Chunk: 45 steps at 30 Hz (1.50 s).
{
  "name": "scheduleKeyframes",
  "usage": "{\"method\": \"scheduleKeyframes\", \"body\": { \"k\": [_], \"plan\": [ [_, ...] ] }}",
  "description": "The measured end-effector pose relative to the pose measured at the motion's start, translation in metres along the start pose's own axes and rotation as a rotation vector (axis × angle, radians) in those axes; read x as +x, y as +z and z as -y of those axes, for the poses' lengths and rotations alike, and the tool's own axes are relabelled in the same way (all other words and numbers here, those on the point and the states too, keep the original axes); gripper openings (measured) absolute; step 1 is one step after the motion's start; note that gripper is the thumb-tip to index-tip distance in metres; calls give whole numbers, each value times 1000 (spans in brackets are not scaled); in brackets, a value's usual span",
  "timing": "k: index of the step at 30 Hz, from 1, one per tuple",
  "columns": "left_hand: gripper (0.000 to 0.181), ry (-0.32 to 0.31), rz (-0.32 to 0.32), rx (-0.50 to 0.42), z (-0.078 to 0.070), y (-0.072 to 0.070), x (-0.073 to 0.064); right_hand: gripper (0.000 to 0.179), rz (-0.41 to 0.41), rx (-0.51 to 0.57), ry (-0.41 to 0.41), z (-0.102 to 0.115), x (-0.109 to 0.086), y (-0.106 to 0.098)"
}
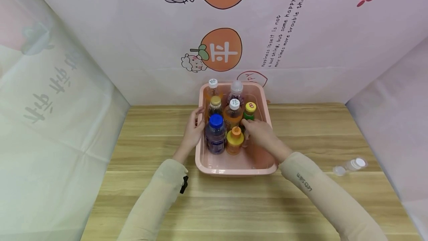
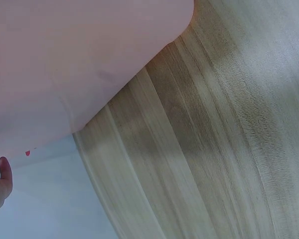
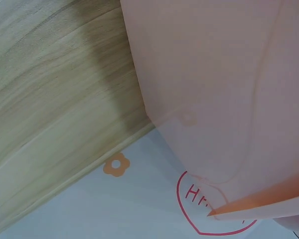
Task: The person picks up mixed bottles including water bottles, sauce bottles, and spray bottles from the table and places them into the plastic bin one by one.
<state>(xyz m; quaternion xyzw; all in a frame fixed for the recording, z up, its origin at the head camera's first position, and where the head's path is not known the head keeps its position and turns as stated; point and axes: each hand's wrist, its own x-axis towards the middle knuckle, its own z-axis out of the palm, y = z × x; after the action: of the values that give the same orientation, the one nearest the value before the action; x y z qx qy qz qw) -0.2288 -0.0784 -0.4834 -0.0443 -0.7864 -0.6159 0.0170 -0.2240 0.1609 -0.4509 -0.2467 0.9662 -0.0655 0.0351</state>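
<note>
A pink plastic bin (image 1: 234, 172) holds several upright bottles. At its left rim, my left hand (image 1: 194, 129) rests with fingers and thumb apart, beside a blue-capped bottle (image 1: 215, 135). My right hand (image 1: 262, 135) reaches inside the right wall and grips a green bottle with a yellow cap (image 1: 249, 115); the hand hides its lower part. Close to those fingers stands a yellow-and-orange squeeze bottle (image 1: 235, 140). Behind are a white-capped bottle of orange liquid (image 1: 233, 114) and a gold-capped bottle (image 1: 215, 105). Only fingertips of the left hand (image 2: 1, 181) show in the left wrist view.
At the bin's far end stand another white-capped bottle (image 1: 213, 88) and a clear-topped bottle (image 1: 236, 90). A small clear bottle with a white cap (image 1: 355, 164) lies on the wooden table (image 1: 234, 211) at the right. Printed cloth walls (image 1: 301, 84) border the table.
</note>
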Motion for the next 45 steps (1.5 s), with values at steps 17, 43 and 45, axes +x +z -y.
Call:
{"method": "scheduleKeyframes", "body": {
  "k": [17,43,45],
  "plan": [
    [49,-14,-5,12,-1,0,-2,31,0,1,1,1,-2,-2],
    [49,-30,2,7,-3,0,-2,39,-140,435,131,-35,-50,-83],
    [49,-28,2,6,-3,0,-2,40,-155,454,150,-43,-56,-85]
  ]
}}
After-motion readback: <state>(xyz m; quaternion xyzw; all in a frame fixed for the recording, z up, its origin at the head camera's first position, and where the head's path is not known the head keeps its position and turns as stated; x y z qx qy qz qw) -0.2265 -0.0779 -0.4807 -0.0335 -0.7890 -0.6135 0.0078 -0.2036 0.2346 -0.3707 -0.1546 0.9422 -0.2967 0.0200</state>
